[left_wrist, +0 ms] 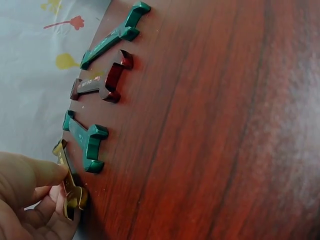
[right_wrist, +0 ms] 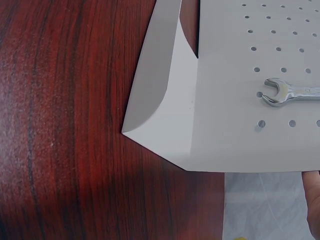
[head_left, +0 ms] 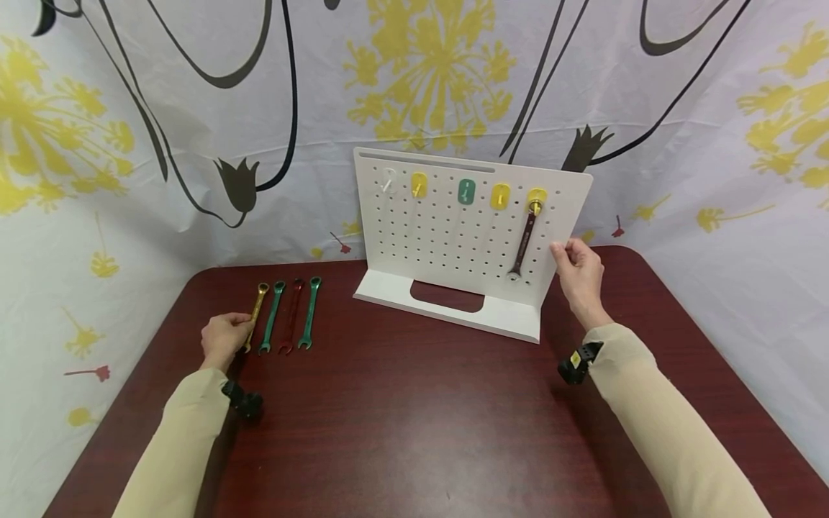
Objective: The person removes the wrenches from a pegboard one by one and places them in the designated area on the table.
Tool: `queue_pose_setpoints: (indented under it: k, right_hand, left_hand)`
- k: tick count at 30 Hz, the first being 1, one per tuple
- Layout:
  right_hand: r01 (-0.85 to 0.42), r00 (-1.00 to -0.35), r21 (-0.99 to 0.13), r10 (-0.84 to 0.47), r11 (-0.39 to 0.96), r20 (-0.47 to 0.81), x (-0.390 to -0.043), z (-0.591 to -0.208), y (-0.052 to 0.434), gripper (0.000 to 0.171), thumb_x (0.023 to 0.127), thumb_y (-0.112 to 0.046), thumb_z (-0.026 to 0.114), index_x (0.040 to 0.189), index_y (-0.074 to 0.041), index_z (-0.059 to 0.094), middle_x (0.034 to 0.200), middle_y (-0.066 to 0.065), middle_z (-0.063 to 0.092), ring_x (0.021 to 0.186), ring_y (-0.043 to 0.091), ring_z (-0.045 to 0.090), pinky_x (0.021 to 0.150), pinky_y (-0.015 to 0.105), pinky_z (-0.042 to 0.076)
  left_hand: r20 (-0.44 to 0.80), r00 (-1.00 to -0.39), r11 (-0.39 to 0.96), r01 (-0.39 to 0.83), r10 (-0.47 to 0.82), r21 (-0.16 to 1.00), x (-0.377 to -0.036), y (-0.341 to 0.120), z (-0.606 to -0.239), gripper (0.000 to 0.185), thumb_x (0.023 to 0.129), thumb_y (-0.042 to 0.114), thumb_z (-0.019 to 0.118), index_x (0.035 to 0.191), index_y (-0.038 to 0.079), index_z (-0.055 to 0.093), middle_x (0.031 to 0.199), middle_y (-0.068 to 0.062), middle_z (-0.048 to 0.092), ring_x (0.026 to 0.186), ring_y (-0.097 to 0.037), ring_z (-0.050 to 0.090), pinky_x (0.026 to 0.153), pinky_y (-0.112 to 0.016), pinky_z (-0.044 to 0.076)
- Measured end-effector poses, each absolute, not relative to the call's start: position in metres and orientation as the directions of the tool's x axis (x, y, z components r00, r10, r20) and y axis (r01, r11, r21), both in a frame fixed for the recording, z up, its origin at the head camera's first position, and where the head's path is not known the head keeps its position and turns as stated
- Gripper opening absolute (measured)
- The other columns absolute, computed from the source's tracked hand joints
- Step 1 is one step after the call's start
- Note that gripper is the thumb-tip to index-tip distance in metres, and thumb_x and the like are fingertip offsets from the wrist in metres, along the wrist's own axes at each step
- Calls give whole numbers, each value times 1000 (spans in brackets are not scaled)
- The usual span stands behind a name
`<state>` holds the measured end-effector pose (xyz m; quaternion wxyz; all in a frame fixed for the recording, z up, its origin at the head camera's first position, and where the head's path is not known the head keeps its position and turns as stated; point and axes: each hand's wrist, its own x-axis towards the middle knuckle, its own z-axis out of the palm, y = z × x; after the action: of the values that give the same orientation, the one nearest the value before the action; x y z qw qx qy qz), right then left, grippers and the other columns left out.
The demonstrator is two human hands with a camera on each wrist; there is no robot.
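Note:
Four wrenches lie side by side on the dark red table (head_left: pixel 414 403): a gold wrench (head_left: pixel 255 311), a green wrench (head_left: pixel 272 316), a red wrench (head_left: pixel 292 316) and a second green wrench (head_left: pixel 309 312). My left hand (head_left: pixel 234 335) pinches the near end of the gold wrench (left_wrist: pixel 67 186) between thumb and fingers (left_wrist: pixel 40 175). A white pegboard (head_left: pixel 453 237) stands upright at the back. A dark wrench (head_left: pixel 524 241) hangs from its rightmost yellow hook (head_left: pixel 536 196). My right hand (head_left: pixel 573 262) grips the pegboard's right edge, thumb on the front face.
More hooks line the top of the pegboard: white (head_left: pixel 388 178), yellow (head_left: pixel 419 185), green (head_left: pixel 467 191), yellow (head_left: pixel 499 196). A flower-print cloth (head_left: pixel 194 144) hangs behind and beside the table. The pegboard's base (right_wrist: pixel 160 100) rests on the table.

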<state>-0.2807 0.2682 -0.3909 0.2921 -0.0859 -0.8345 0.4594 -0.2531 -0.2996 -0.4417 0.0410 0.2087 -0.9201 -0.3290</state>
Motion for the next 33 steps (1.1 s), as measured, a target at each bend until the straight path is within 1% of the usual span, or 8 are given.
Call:
queue_pose_setpoints:
  k: [6, 12, 18, 22, 26, 31, 33]
  right_hand:
    - [-137, -805, -814, 415, 565, 424, -281, -390, 269, 31, 92, -34, 59, 84, -5, 59, 57, -21, 46, 53, -2, 41, 50, 16, 33]
    - [-137, -808, -811, 409, 569, 424, -281, -390, 269, 33, 93, -36, 58, 85, -4, 59, 59, -19, 46, 54, -1, 42, 51, 16, 34]
    - [-123, -819, -817, 407, 563, 404, -280, -392, 270, 34, 93, -38, 57, 85, -5, 59, 60, -16, 47, 55, 1, 42, 51, 18, 34]
    - [-124, -822, -824, 408, 553, 397, -280, -392, 269, 33, 93, -37, 57, 86, -6, 59, 60, -17, 47, 55, 2, 41, 51, 18, 34]
    - [-137, -817, -820, 404, 556, 411, -280, -392, 268, 32, 93, -36, 58, 87, -5, 61, 60, -19, 47, 55, 1, 41, 51, 17, 34]
    - [-147, -810, -815, 404, 560, 424, -280, -392, 269, 32, 93, -36, 58, 85, -5, 61, 59, -18, 46, 54, 1, 41, 50, 17, 33]
    - [-147, -811, -814, 403, 562, 424, -280, -392, 269, 32, 93, -36, 58, 85, -4, 60, 59, -19, 46, 54, 0, 41, 51, 17, 34]
  left_hand:
    - [-73, -903, 705, -378, -423, 600, -253, -300, -439, 28, 89, 21, 60, 107, 0, 67, 104, -21, 66, 96, -38, 56, 76, -49, 45]
    - [-69, -904, 714, -378, -421, 590, -254, -300, -440, 27, 89, 21, 60, 105, 0, 67, 107, -21, 65, 98, -39, 55, 77, -50, 45]
    - [-78, -907, 716, -376, -413, 588, -254, -301, -442, 28, 90, 21, 60, 106, 0, 67, 104, -21, 66, 94, -38, 56, 74, -49, 45]
    - [-83, -909, 715, -375, -408, 590, -252, -302, -441, 31, 89, 23, 61, 108, -1, 66, 106, -22, 65, 95, -39, 56, 75, -49, 46]
    - [-22, -914, 722, -334, -405, 606, -252, -300, -438, 34, 90, 25, 60, 112, -1, 64, 108, -22, 65, 99, -39, 56, 80, -51, 44]
    - [105, -920, 712, -216, -377, 668, -257, -282, -432, 36, 92, 23, 58, 119, -2, 60, 112, -24, 63, 103, -38, 56, 91, -52, 41]
    - [138, -924, 698, -167, -358, 696, -260, -271, -428, 36, 93, 21, 58, 121, -2, 59, 114, -24, 63, 104, -37, 58, 92, -51, 42]
